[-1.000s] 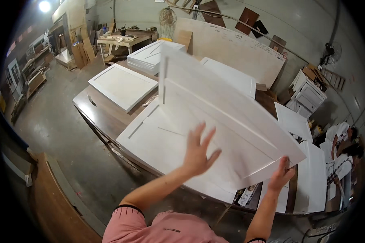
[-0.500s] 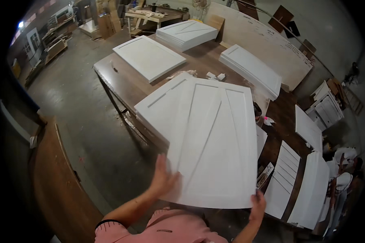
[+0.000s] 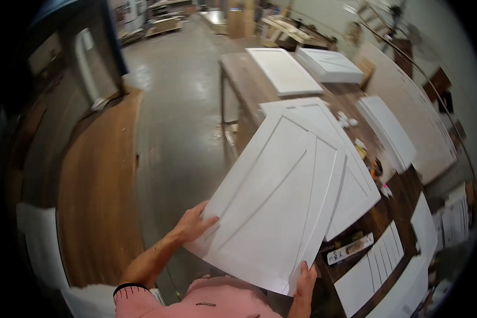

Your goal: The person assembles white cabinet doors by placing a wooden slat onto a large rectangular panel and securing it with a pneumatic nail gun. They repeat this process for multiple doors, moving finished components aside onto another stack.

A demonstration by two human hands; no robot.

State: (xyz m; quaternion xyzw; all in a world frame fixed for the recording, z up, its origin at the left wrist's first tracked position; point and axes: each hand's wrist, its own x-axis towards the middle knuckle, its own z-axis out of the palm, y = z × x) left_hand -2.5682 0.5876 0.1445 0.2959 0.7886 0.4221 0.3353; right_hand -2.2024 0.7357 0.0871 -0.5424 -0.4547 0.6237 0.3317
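A white cabinet door panel (image 3: 259,196) with a raised frame and diagonal lines is tilted in front of me, held by both hands. My left hand (image 3: 195,223) grips its left edge, thumb on the face. At the near right corner, my right hand (image 3: 303,286) holds the panel with the thumb along its edge. Behind and to the right, partly covered by the held panel, a similar white panel (image 3: 358,183) lies on the table. I cannot tell whether the held panel's far end touches it.
The brown table (image 3: 244,79) carries a white panel (image 3: 283,71), stacked panels (image 3: 331,66) and a further white stack (image 3: 388,132). A slatted white panel (image 3: 373,267) and a level-like bar (image 3: 350,249) lie at right. To the left stands a brown wooden board (image 3: 98,196).
My view has turned left. The held panel has swung leftward and tilted off the panel beneath, uncovering more of it. Both hands keep their hold.
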